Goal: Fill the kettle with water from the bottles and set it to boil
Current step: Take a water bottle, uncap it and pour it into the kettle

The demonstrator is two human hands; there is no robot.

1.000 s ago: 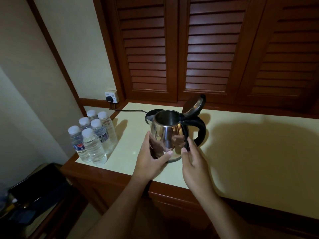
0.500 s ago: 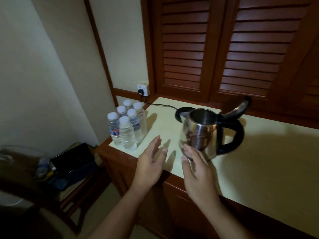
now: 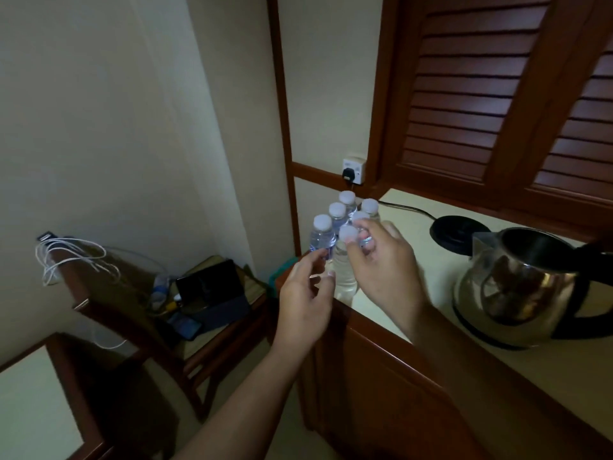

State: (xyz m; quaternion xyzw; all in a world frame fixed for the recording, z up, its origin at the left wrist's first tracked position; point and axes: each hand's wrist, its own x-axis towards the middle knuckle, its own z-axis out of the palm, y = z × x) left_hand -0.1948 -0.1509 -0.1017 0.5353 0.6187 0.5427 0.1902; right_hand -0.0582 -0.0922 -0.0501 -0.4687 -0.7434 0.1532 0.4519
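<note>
Several clear water bottles [image 3: 345,277] with white caps stand clustered at the counter's left end. My right hand [image 3: 381,263] is over them, thumb and fingers curled round the neck of a bottle in the second row. My left hand [image 3: 305,293] hovers beside the front bottle with relaxed fingers and holds nothing. The steel kettle [image 3: 517,287], black-handled with its top open, stands on the counter [image 3: 431,287] to the right, off its black base [image 3: 454,232].
The base's cord runs to a wall socket [image 3: 354,169] behind the bottles. Louvred wooden doors back the counter. Left of it, a low wooden seat [image 3: 212,303] carries a dark tablet case and small items, with white cables [image 3: 66,257] over its rail.
Both hands left the kettle and moved left to the bottles. The view swung left, so the kettle now sits at the right edge.
</note>
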